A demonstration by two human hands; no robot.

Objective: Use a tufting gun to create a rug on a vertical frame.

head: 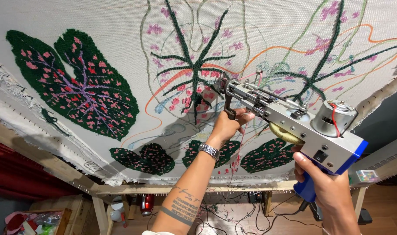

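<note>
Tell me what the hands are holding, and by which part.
Both hold the tufting gun: left hand on its black front handle, right hand on its blue rear grip.

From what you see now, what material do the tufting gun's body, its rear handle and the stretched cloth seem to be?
Tufting gun body: bare metal, likely aluminium, with a dull silver sheen and visible screws.
Rear handle, in the right hand: glossy blue, probably plastic.
Cloth: pale woven fabric, its fine weave visible, with fuzzy yarn leaves.

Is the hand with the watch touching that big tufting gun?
Touching. The head view shows the left hand with its fingers curled around the black front handle of the tufting gun, no gap between them; the right hand grips the blue rear handle.
</note>
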